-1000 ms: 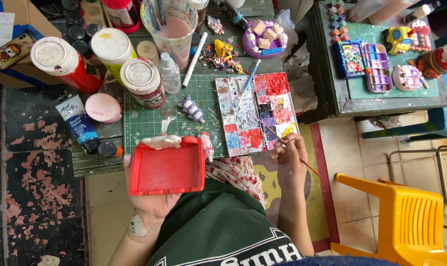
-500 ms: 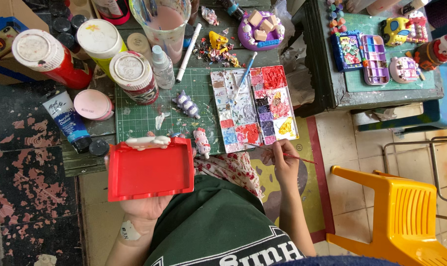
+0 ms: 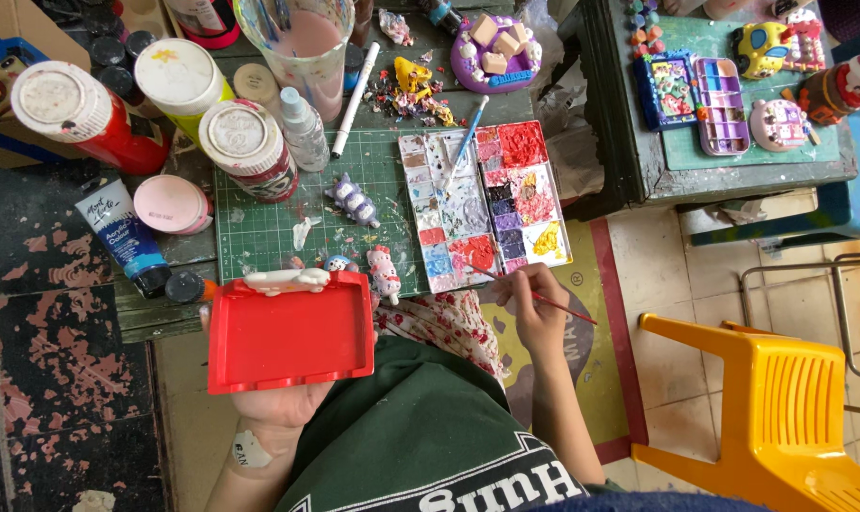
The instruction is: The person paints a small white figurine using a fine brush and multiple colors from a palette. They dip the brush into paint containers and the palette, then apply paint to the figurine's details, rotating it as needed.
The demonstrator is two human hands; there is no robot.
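Since the earlier frame the right hand [image 3: 536, 308] has carried its thin brush [image 3: 534, 296] up to the paint tray [image 3: 482, 209], tip at the red well near its lower edge. The left hand [image 3: 276, 403] cups a red tray [image 3: 291, 332] from below, over the lap, just off the tabletop [image 3: 259, 228]; a white figure [image 3: 286, 280] lies on its far rim. Loading paint appears to be the step in hand; the loaded tip then needs a steady aim. Three big jars, one tube, perhaps three small figures on the mat.
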